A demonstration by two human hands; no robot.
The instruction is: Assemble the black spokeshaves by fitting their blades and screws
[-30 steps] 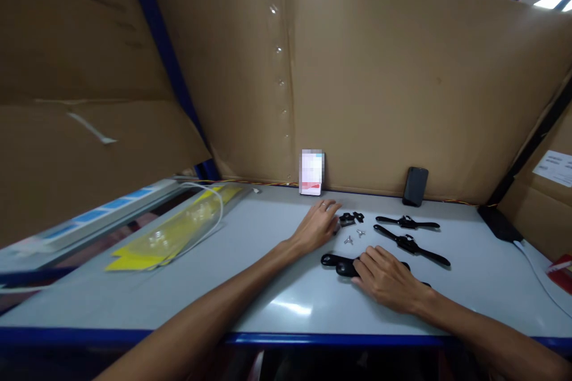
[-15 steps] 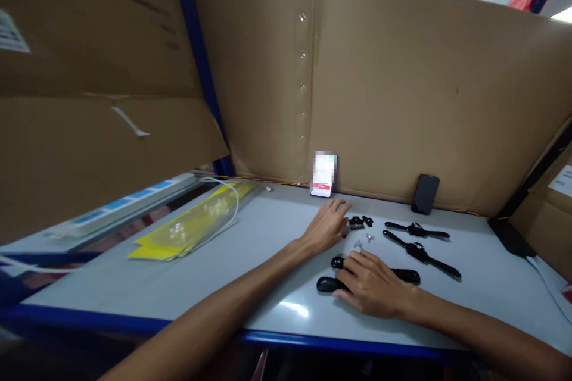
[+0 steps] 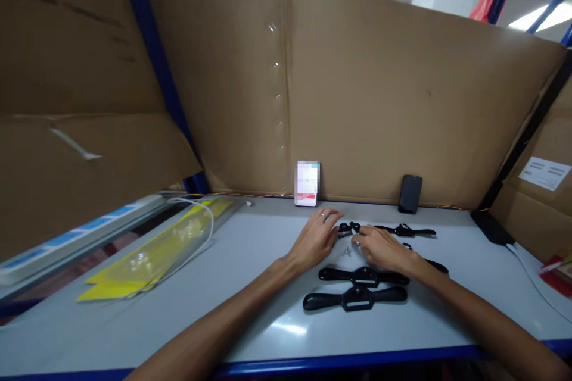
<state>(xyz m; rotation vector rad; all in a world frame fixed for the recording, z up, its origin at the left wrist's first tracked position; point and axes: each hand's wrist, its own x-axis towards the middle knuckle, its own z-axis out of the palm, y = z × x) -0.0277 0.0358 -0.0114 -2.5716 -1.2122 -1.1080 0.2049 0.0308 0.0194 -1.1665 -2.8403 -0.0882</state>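
Observation:
My left hand [image 3: 316, 233] rests low over the table with its fingers apart, close beside small black metal plates [image 3: 345, 228]. My right hand [image 3: 379, 245] reaches in from the other side, fingers stretched toward these plates, with a silver wing screw [image 3: 357, 244] at its fingertips. It shows no clear grip. Another wing screw [image 3: 347, 251] lies between the hands. Nearer to me are two black spokeshave bodies, a front one [image 3: 356, 299] and one behind it [image 3: 365, 276]. A third spokeshave [image 3: 404, 230] lies beyond my right hand; a fourth [image 3: 437, 265] is partly hidden under my right wrist.
A lit phone [image 3: 307, 184] and a dark phone [image 3: 410, 194] lean against the cardboard back wall [image 3: 366, 89]. On the left are yellow sheets in clear plastic [image 3: 156, 256], a white cable and a power strip [image 3: 84, 235]. A black box-like object [image 3: 494, 227] sits at right.
My right hand has lifted off the two near spokeshave bodies and moved forward to the small plates and screws. My left hand stays beside the plates. The view has shifted slightly.

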